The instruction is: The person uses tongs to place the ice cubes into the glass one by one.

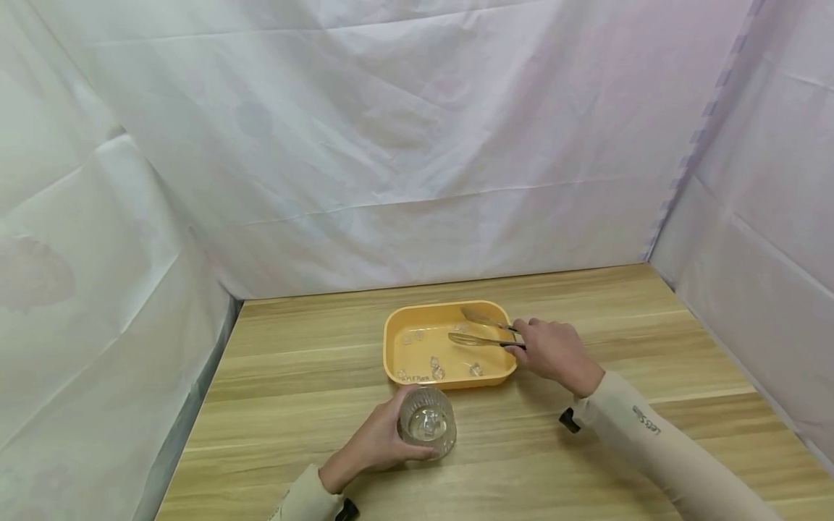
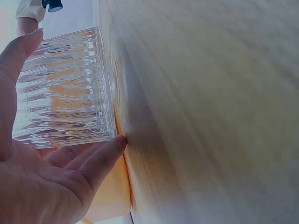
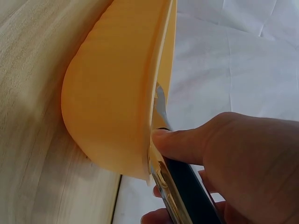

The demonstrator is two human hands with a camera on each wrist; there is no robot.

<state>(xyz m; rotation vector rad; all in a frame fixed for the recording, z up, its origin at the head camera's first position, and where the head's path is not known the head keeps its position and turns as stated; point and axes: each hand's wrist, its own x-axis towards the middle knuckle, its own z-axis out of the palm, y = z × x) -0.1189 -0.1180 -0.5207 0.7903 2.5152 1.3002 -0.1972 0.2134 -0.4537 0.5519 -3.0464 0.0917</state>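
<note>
My left hand holds a ribbed clear glass from its left side, thumb and fingers curved round it. Something clear lies inside the glass. In the left wrist view the ribbed wall of the glass shows between thumb and fingers. My right hand grips metal tongs with dark handles. Their two arms are spread apart and reach into a yellow tray. Small clear ice-like pieces lie scattered in the tray. From the right wrist, the tray's wall hides the tips of the tongs.
The tray stands on a wood-grain table, just beyond the glass. White cloth hangs behind the table and along both sides. Table surface shows to the left and right of the tray.
</note>
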